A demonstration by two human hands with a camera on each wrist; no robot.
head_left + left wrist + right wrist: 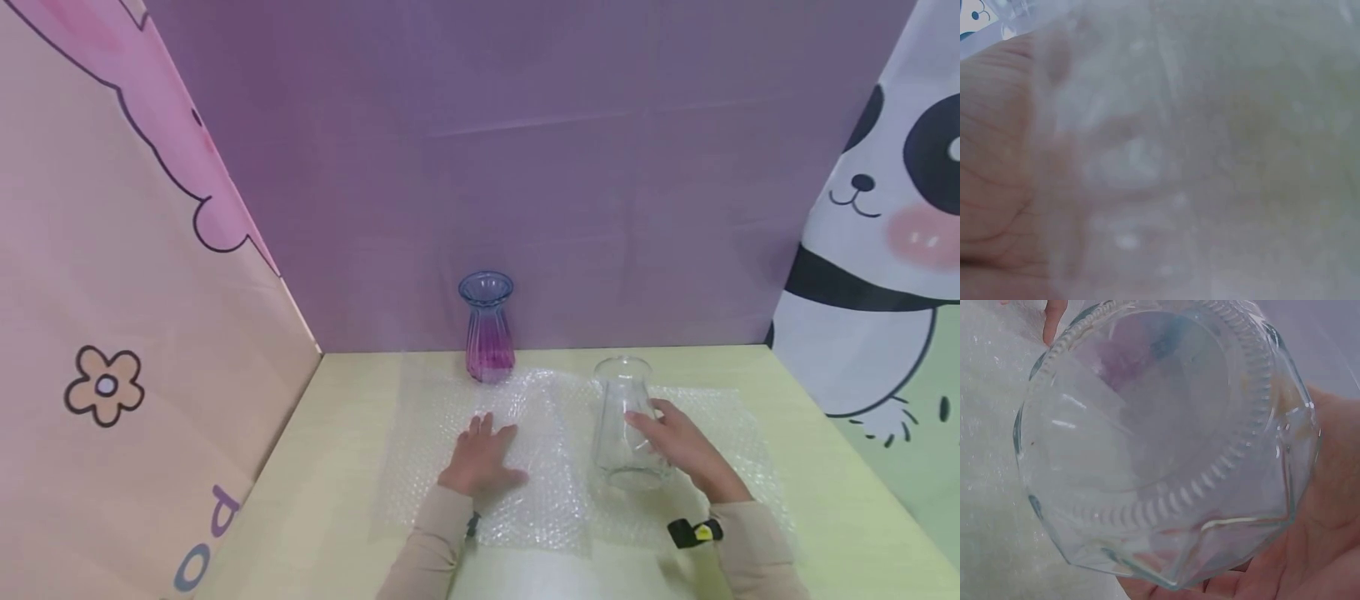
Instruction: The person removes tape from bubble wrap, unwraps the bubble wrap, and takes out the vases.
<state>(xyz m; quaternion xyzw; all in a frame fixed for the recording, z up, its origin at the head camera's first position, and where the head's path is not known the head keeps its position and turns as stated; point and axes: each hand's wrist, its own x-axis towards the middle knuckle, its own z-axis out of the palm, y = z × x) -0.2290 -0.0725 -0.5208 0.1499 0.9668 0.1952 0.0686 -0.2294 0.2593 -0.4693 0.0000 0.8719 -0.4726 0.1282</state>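
My right hand (678, 442) grips a clear glass vase (613, 429) around its side, thumb on the near face. The vase stands nearly upright over the right part of the bubble wrap (543, 500), wide base down. In the right wrist view, the ribbed base of the clear vase (1154, 456) fills the middle, with the palm (1329, 506) behind its right side. With fingers spread, my left hand (480, 462) rests on the left part of the bubble wrap. Blurred wrap (1210, 156) covers most of the left wrist view, beside the palm (997, 169).
A second glass vase (491, 342), blue at the neck and purple-pink below, stands at the wrap's far edge. Behind the pale table (322, 517) hangs a purple backdrop (487, 167). Printed panels flank both sides.
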